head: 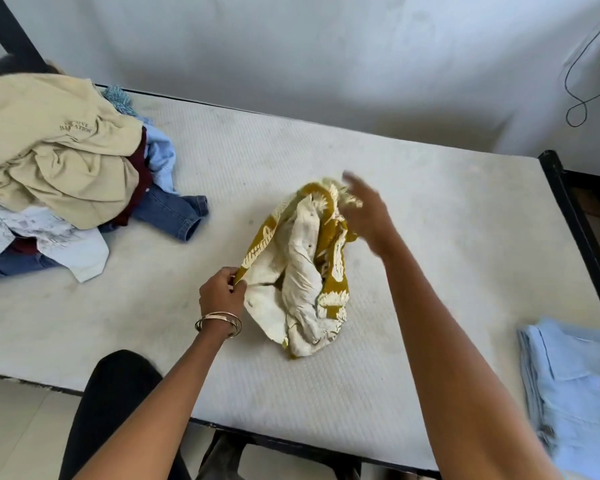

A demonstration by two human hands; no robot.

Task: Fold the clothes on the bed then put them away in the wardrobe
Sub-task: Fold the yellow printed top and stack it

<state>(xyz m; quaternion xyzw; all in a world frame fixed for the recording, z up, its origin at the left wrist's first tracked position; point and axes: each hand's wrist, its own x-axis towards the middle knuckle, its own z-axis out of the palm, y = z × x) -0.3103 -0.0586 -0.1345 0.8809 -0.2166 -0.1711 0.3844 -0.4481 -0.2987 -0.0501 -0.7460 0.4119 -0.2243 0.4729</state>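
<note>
Bunching garment (302,268) between both hands' fingers (234,284)

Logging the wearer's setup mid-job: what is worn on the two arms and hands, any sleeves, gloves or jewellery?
Both forearms are bare as far as the frame shows, with no sleeves and no gloves. The left hand has a few thin gold-coloured bangles at the wrist. The right hand is motion-blurred; no jewellery shows on its wrist or forearm.

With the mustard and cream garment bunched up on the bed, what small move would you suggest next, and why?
Probably grip its far edge with the right hand and pull it apart from the left hand to spread it flat. The garment lies crumpled on the mattress; the left hand already pinches one edge, while the blurred right hand hovers at its top.
</note>
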